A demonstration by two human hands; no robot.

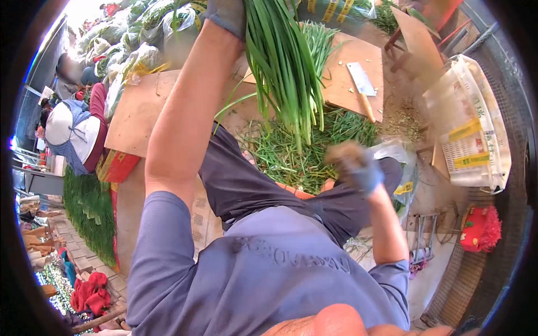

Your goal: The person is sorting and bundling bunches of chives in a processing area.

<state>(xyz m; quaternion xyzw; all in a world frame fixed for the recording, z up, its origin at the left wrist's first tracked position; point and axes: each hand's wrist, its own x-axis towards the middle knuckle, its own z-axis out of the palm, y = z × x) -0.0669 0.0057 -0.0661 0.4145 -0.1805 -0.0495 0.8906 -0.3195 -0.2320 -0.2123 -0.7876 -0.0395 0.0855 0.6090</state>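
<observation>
My left hand (224,14), in a grey glove, is raised at the top of the view and grips a thick bundle of long green chives (286,73) that hangs down with its pale ends lowest. My right hand (356,168), in a blue glove, is blurred just below and to the right of the bundle's ends. Something brownish is at its fingertips, and its grip is unclear. A heap of green trimmings (302,151) lies under both hands, above my knees.
A cleaver (361,84) rests on a wooden board (347,73) beyond the heap. A white basket in plastic (471,129) stands at the right. At the left sit a person in a white hat (70,129), laid-out greens (89,210) and bagged greens (140,28).
</observation>
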